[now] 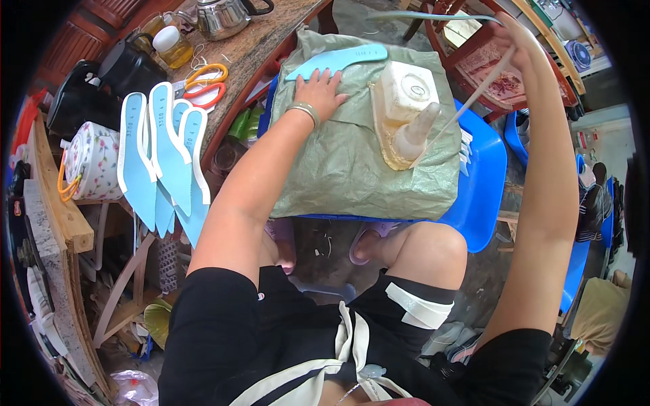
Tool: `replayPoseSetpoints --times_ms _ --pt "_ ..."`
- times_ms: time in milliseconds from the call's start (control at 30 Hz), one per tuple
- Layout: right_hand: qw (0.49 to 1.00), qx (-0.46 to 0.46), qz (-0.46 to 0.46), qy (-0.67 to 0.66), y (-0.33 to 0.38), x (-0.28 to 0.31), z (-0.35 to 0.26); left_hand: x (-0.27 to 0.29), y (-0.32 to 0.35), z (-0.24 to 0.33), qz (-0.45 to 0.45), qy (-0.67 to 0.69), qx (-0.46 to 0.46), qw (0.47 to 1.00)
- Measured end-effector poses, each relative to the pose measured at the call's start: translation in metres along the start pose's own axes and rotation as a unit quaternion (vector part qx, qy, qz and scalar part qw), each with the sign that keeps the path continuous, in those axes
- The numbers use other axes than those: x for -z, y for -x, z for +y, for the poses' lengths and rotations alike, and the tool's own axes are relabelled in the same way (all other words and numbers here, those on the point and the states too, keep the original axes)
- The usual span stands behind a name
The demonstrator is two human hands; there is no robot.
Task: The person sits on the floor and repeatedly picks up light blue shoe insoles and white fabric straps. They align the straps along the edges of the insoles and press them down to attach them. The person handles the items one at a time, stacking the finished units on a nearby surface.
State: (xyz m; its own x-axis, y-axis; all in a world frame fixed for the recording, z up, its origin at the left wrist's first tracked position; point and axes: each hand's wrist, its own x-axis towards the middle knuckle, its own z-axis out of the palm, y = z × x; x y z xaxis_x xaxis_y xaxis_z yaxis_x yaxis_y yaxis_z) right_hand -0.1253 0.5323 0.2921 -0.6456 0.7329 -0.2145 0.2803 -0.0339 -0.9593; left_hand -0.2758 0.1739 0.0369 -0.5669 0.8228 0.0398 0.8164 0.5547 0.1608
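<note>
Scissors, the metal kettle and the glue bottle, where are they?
scissors (205,84): head view, on the orange and red handles.
metal kettle (220,17): head view, on its shiny body.
glue bottle (414,132): head view, on its pale neck.

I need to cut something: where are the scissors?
In the head view, the scissors lie upper left on the stone table, beside the blue insoles.

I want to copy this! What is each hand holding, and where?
The right hand holds a thin stick by its top end. The left hand holds nothing; it presses flat on the green cloth.
</note>
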Motion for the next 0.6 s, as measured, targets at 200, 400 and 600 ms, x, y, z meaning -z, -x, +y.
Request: replayPoseSetpoints --times_ms 200,400,600 --pt "0.974 0.097 0.154 -0.134 0.100 0.075 0.059 0.004 0.011 -0.002 0.055 -0.016 -0.006 0.998" --pt "0.913 0.163 0.271 -0.257 0.263 0.107 0.174 0.026 0.066 0.007 0.166 0.080 -0.072 0.980" --pt "0.872 0.247 0.235 -0.352 0.394 0.031 0.210 0.073 0.147 0.067 0.201 0.277 -0.149 0.928"
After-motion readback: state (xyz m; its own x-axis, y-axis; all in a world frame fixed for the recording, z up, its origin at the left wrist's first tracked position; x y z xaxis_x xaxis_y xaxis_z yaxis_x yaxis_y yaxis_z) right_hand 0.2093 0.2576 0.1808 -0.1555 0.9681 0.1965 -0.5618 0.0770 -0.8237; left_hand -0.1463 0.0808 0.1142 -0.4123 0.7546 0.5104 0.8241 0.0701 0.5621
